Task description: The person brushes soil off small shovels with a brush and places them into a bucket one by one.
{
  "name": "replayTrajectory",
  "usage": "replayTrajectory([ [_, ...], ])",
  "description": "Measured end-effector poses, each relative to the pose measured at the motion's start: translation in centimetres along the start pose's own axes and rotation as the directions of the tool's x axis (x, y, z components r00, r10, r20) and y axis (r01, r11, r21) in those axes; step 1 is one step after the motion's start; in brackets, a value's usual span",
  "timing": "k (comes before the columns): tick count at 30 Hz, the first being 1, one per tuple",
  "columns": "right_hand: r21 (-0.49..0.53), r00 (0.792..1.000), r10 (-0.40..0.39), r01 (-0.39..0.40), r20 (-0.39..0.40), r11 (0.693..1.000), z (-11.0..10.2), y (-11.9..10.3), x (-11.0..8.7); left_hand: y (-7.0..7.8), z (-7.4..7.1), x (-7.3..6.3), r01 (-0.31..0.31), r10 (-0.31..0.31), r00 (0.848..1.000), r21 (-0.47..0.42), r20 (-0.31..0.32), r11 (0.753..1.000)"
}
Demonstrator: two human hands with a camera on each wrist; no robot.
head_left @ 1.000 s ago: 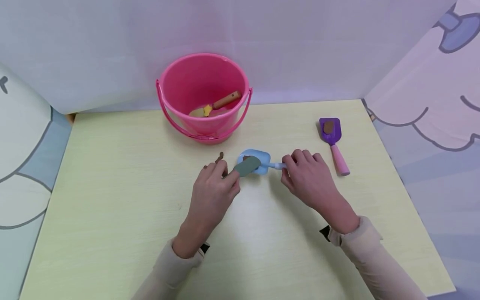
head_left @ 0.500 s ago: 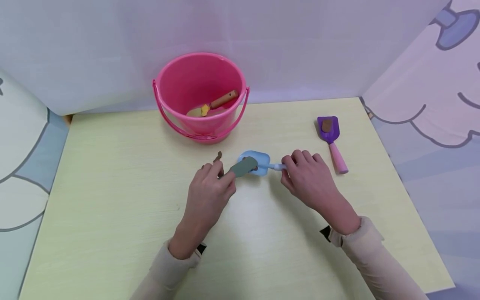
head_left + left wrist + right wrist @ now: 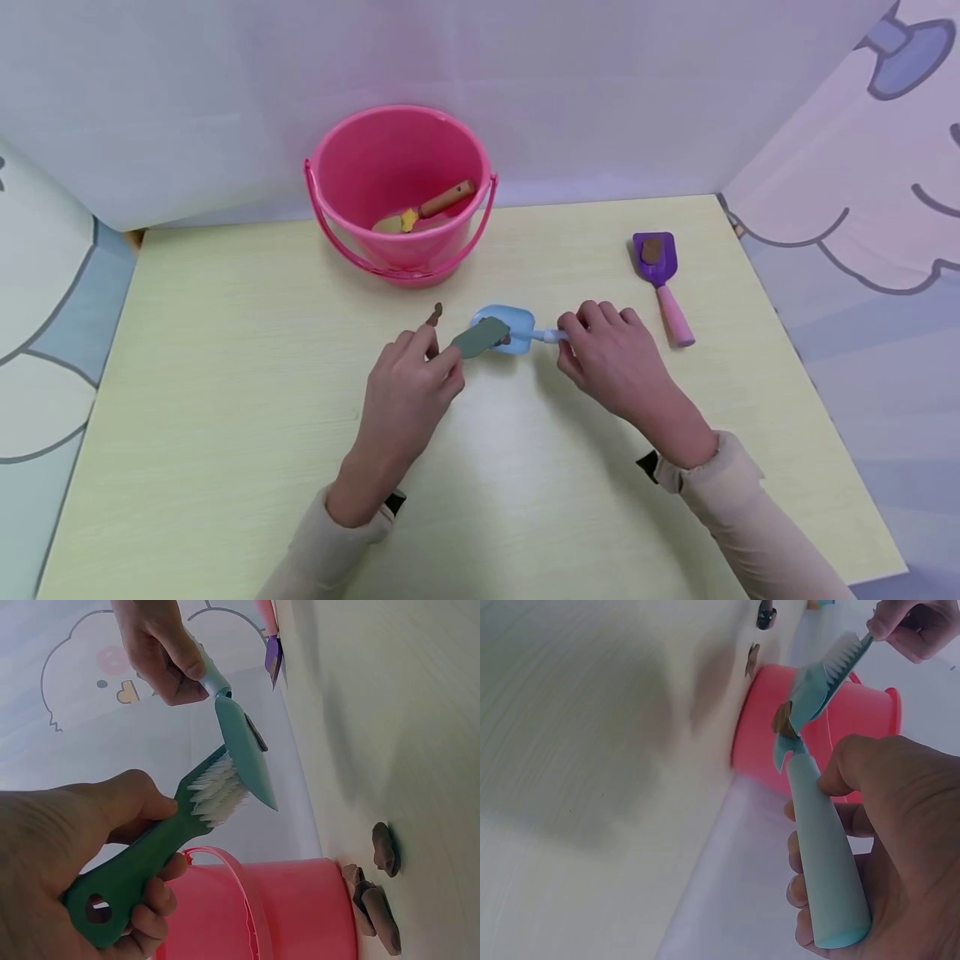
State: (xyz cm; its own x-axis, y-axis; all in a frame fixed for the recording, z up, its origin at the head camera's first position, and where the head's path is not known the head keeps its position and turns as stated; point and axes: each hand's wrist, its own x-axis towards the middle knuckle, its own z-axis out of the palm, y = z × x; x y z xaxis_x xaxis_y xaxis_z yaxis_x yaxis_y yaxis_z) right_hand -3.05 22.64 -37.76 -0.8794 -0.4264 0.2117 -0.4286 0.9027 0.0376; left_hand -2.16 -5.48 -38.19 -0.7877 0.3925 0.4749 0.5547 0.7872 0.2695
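Note:
My left hand (image 3: pixel 405 392) grips a green brush (image 3: pixel 142 866) with white bristles (image 3: pixel 219 791). In the left wrist view the bristles touch the blade of a light blue toy shovel (image 3: pixel 517 321). My right hand (image 3: pixel 618 358) holds that shovel by its pale handle (image 3: pixel 826 855), the blade raised over the table. A brown lump (image 3: pixel 782 718) sits on the blade near the neck. From the head view the brush covers the left part of the blade. Several brown clay-like pieces (image 3: pixel 385 849) lie on the table beyond my left hand, partly hidden by it there.
A pink bucket (image 3: pixel 420 271) stands at the back, its handle hanging forward, with a brown-handled tool (image 3: pixel 446 200) inside. At the right a purple shovel (image 3: pixel 663 271) with a pink handle lies on the table (image 3: pixel 225 400), a brown piece (image 3: pixel 651 251) on its blade.
The left hand has drawn the brush left and slightly toward me over the blue shovel. The right hand and shovel have shifted only slightly. The view has drifted a little.

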Motion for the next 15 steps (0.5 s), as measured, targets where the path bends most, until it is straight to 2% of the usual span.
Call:
replayTrajectory([
  [4, -0.019, 1.000, -0.006, 0.006, 0.005, 1.000, -0.03, -0.12, -0.02, -0.09, -0.42, -0.07, -0.005, 0.005, 1.000, 0.008, -0.025, 1.000],
  [8, -0.042, 1.000, -0.010, 0.011, 0.004, 0.999, 0.06, -0.25, -0.18, -0.24, -0.74, -0.02, 0.011, -0.012, 0.998, -0.020, -0.063, 1.000],
  [15, -0.035, 0.999, -0.016, 0.017, 0.034, 0.999, 0.02, -0.75, -0.36, 0.04, -0.19, 0.12, -0.018, 0.013, 0.996, -0.054, -0.092, 0.998],
])
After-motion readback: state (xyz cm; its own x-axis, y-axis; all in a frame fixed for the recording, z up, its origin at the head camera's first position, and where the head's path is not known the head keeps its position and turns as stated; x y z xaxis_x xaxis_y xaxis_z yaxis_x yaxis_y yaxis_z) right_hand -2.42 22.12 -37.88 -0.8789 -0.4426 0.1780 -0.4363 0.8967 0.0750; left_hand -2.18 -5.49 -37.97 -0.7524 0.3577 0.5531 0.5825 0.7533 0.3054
